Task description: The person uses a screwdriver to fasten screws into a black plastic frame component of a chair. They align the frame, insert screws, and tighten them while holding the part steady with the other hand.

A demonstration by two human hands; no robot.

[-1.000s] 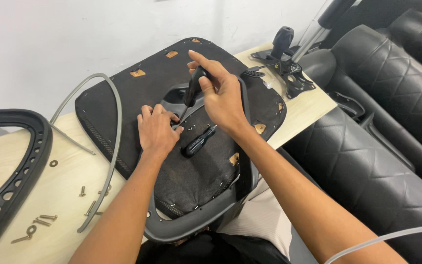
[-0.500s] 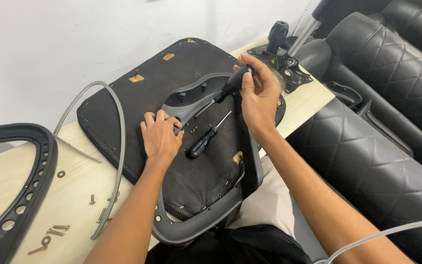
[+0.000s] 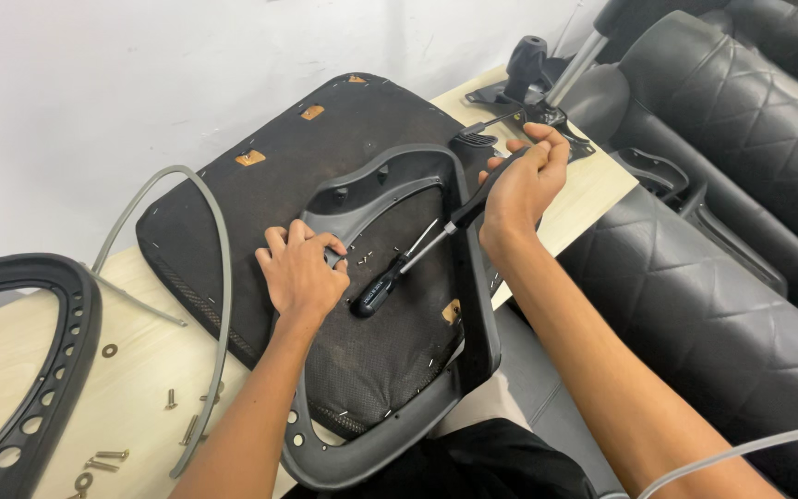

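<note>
An upturned black chair seat (image 3: 260,199) lies on a pale wooden table (image 3: 131,379). A grey plastic frame (image 3: 473,314) rests on its underside. My left hand (image 3: 302,273) presses flat on the frame's inner arm (image 3: 371,199), fingers spread. My right hand (image 3: 524,180) is closed around the black handle of a screwdriver (image 3: 477,194), held over the frame's right edge with the shaft angled down and left. A second black-handled screwdriver (image 3: 376,291) lies on the seat fabric just right of my left hand.
A grey curved trim strip (image 3: 219,277) lies across the seat's left side. A black perforated frame (image 3: 43,370) sits at the table's left, with loose screws (image 3: 108,457) and a washer (image 3: 109,350) beside it. A chair mechanism (image 3: 528,79) and a black quilted sofa (image 3: 741,240) stand to the right.
My right hand has carried the screwdriver from the middle of the seat up and to the right, near the frame's edge. My left hand has stayed on the frame.
</note>
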